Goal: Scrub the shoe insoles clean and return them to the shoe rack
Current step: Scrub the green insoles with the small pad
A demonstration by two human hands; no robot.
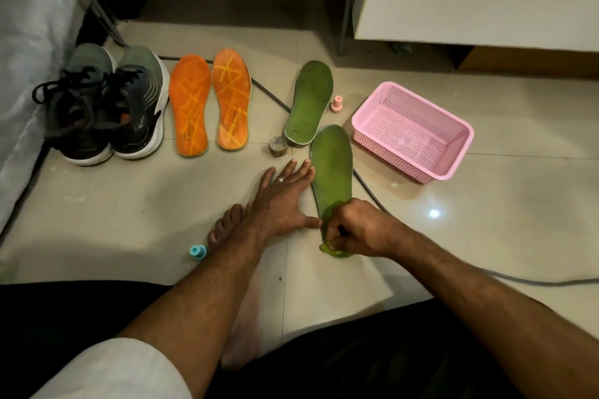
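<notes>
Your left hand [281, 196] lies flat on the pale tiled floor [486, 204], fingers spread, fingertips and thumb touching the edge of the near green foam insole [332, 168]. Your right hand [359, 227] curls tightly round a small dark-handled tool at that insole's heel end. A second green insole [309, 97] lies just beyond, two orange insoles [210, 100] to the left. Their printing is too small to read.
</notes>
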